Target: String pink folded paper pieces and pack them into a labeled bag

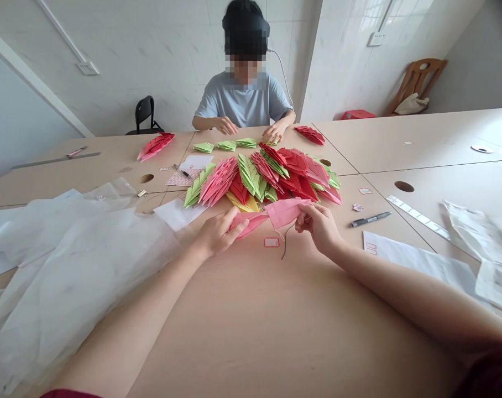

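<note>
My left hand [225, 231] is closed on a pink folded paper piece [251, 223], thumb on top. A second pink folded paper piece [287, 212] is pinched by its right end in the fingers of my right hand [315, 224]. The two pieces meet between my hands; I cannot tell whether they are joined. A thin dark cord or wire [285, 243] hangs below them near my right fingers. Just beyond lies a heap of folded paper pieces [294, 168] in red, pink, green and yellow. A small red-edged label [271, 242] lies on the table below my hands.
Opposite sits a person in a light blue shirt [246, 99], hands near green folded pieces [226, 145]. Translucent plastic sheets [80, 265] spread at left. A pen [371, 219], white paper [417, 260] and a white bag [483, 249] lie at right. The table has round holes [404, 187].
</note>
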Demonstrator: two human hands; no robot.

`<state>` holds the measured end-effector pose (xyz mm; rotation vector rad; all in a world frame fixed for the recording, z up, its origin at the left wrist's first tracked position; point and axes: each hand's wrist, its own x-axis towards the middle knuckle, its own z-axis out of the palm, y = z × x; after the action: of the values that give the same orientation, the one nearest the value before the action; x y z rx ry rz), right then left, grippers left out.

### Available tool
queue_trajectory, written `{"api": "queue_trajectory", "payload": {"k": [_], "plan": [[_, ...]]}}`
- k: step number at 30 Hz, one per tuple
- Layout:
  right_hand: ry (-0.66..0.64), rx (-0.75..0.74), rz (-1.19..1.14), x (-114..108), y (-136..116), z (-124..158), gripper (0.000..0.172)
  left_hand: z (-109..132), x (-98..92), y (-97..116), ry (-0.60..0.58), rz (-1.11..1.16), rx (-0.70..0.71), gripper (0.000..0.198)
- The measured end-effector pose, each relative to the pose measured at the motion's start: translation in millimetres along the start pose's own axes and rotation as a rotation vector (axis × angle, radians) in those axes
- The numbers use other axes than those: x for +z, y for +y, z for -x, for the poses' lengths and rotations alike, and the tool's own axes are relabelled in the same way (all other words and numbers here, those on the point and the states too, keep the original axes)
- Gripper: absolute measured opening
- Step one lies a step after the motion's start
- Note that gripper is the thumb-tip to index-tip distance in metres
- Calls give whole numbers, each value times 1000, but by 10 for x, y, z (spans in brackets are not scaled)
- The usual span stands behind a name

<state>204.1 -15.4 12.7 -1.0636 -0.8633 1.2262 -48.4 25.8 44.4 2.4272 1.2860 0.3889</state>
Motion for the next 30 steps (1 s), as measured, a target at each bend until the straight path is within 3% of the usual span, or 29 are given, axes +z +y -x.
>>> {"api": "queue_trajectory", "payload": {"k": [11, 18, 26, 30], "plan": [[-21, 41, -36, -35, 69, -56, 31, 4, -20, 1, -62, 27, -1, 38], [-22, -140, 213, -40, -34, -15, 43, -5, 26, 0, -116, 21, -90, 43], [-43, -14, 145, -85, -43, -64, 48, -28, 50, -25, 25, 52, -114, 42], [-49, 36, 67, -87, -40, -76, 50, -33, 46, -31, 13, 29, -109, 43]]}}
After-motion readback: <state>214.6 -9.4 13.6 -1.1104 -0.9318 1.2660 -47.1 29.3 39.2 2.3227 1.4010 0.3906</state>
